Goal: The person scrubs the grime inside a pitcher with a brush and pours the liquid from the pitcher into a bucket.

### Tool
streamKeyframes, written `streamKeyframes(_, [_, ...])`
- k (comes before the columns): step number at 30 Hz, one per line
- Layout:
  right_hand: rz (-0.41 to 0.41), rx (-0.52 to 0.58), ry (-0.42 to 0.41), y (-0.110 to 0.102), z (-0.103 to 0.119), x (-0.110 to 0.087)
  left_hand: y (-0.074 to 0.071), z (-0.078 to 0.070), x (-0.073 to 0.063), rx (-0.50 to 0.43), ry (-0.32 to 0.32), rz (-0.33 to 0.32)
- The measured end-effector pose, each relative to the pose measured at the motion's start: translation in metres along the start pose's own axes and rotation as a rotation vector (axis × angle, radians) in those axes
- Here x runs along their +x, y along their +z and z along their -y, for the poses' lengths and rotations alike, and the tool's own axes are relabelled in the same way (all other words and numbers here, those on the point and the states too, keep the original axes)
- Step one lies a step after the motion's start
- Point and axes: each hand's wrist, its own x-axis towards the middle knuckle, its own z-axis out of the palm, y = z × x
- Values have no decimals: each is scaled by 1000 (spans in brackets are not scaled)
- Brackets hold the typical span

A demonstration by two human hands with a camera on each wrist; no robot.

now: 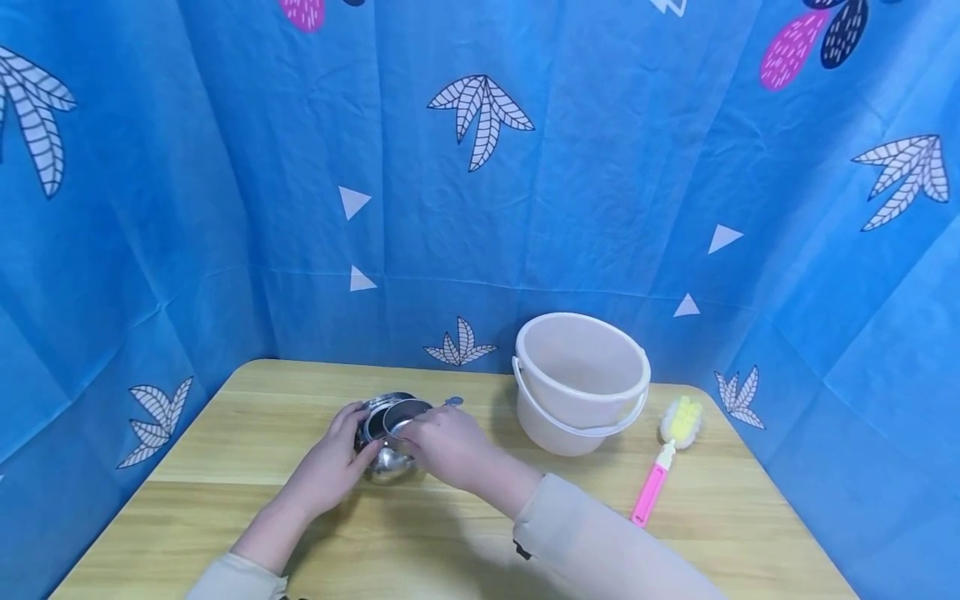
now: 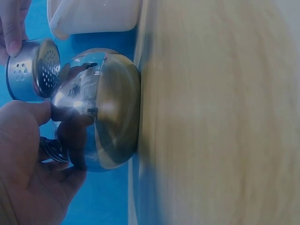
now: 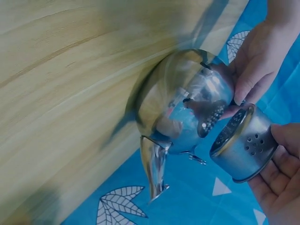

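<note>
Teapot [image 1: 390,468] sits on the table [image 1: 270,433], left of centre in the frame's lower half; the left hand [image 1: 333,462] grips it between thumb and fingers, probably to steady it. The right hand [image 1: 456,450] pinches a strainer [image 1: 406,413] by its side, tilted near the pot's mouth, seemingly leaving the holed end free. Bucket [image 1: 558,423] and brush [image 1: 665,458] rest further right, apparently leaving both hands room.

Wht bucket [image 1: 555,431], handle down, at back of wooden tbl [image 1: 262,425]. Pink-handled brush [image 1: 665,456], yel/wht head, near, R of bucket. Blue curtain [image 1: 600,192] behind w/ leaf prints.
</note>
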Motion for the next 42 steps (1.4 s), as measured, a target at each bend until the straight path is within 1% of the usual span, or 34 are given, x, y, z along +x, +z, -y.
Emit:
streamKeyframes(5, [-4, -2, -8, -2, 1, -6, 2, 1, 1, 11, 6, -2])
streamKeyframes(11, [-45, -10, -34, -7, 1, -13, 2, 1, 1, 4, 4, -5])
streamKeyframes(18, [-48, 5, -42, -9, 1, -24, 1, -1, -1, -7, -2, -4])
streamKeyframes(23, [-65, -40, -44, -10, 2, -30, 1, 0, -2, -13, -13, -2])
streamKeyframes(26, [-80, -57, -57, -12, 1, -34, 2, 0, -2, -14, -16, 1])
streamKeyframes(31, [-117, -42, -81, -16, 0, -41, 3, 0, -1, -17, -15, 1])
streamKeyframes(39, [-90, -65, -67, -17, 0, -50, 1, 0, -1, -19, -18, 5])
streamKeyframes(42, [-95, -71, -67, -16, -1, -53, 0, -1, -1, -19, -19, 5])
